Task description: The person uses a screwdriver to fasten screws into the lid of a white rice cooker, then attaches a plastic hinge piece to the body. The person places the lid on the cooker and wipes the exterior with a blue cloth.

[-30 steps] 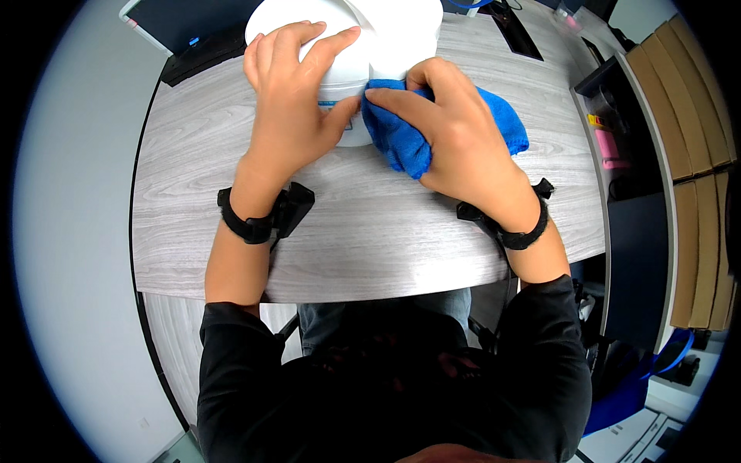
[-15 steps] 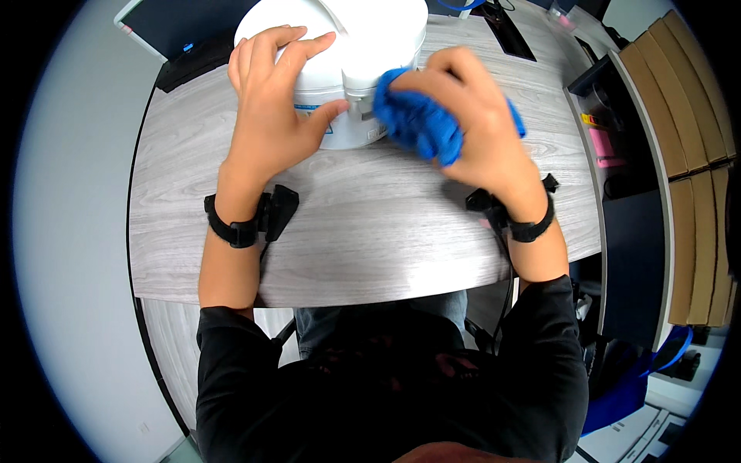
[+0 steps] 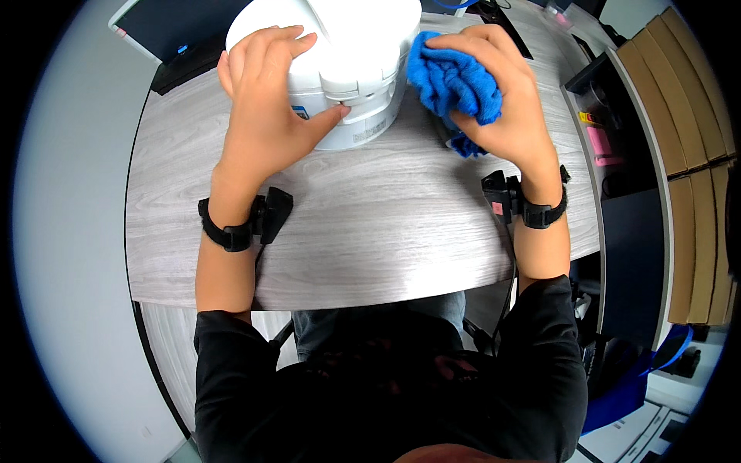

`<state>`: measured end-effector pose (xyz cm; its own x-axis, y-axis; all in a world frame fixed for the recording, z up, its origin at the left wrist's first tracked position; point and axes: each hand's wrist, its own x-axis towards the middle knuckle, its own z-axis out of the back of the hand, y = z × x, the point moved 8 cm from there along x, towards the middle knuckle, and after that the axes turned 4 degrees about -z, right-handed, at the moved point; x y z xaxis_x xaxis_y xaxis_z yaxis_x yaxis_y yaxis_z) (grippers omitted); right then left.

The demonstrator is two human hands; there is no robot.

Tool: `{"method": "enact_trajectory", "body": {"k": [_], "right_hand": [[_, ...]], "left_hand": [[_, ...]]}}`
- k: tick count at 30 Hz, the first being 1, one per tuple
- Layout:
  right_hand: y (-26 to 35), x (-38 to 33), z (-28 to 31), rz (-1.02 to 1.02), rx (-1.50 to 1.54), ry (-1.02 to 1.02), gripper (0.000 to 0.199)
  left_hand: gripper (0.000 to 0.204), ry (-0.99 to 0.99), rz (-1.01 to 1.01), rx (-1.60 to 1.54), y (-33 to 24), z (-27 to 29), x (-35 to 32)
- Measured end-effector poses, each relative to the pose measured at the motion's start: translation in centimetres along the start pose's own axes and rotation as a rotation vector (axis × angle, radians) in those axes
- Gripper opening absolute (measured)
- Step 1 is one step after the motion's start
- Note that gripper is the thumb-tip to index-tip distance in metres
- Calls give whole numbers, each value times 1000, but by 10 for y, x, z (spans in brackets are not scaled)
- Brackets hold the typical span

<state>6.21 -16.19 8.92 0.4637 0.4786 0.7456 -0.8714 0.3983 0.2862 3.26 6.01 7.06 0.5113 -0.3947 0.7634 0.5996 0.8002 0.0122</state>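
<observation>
A round white lidded appliance [image 3: 363, 35] of a kind I cannot make out stands at the far side of the table, cut off by the upper edge of the view. My left hand [image 3: 266, 104] grips its near left side. Its fingers rest on the lid, and the thumb presses by the front latch. To the right of the appliance, my right hand [image 3: 513, 96] is closed around a bunched blue cloth [image 3: 455, 77]. A fold of the cloth hangs below the palm, and a small gap lies between cloth and appliance.
The grey wood-grain table [image 3: 370, 231] has a curved near edge. A dark monitor [image 3: 185, 35] stands at the far left. On the right are a shelf unit holding a pink item [image 3: 600, 143] and stacked cardboard boxes [image 3: 679, 139]. Wristbands with cables circle both wrists.
My right hand has drawn the blue cloth away from the appliance's front, to the right and slightly farther off. The appliance has turned and shifted slightly left, with my left hand still on it.
</observation>
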Motion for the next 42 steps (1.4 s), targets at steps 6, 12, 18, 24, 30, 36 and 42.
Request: {"method": "enact_trajectory", "body": {"k": [6, 12, 18, 24, 30, 36, 42], "right_hand": [[4, -8, -36, -28, 110, 59, 66], [-1, -11, -33, -56, 13, 248, 62], [4, -12, -31, -22, 55, 275, 63], [5, -12, -38, -29, -10, 260, 69], [11, -10, -35, 30, -67, 212, 58], [13, -11, -42, 38, -79, 211, 49], [9, -14, -49, -27, -28, 295, 51]], "left_hand": [[83, -17, -29, -15, 0, 2, 3], [83, -3, -35, -16, 4, 5, 0], [83, 18, -21, -2, 5, 6, 1], [82, 13, -17, -3, 6, 6, 0], [83, -4, -51, -37, 6, 4, 1], [82, -14, -49, -51, 5, 5, 1], [83, 23, -59, -4, 3, 7, 1]]}}
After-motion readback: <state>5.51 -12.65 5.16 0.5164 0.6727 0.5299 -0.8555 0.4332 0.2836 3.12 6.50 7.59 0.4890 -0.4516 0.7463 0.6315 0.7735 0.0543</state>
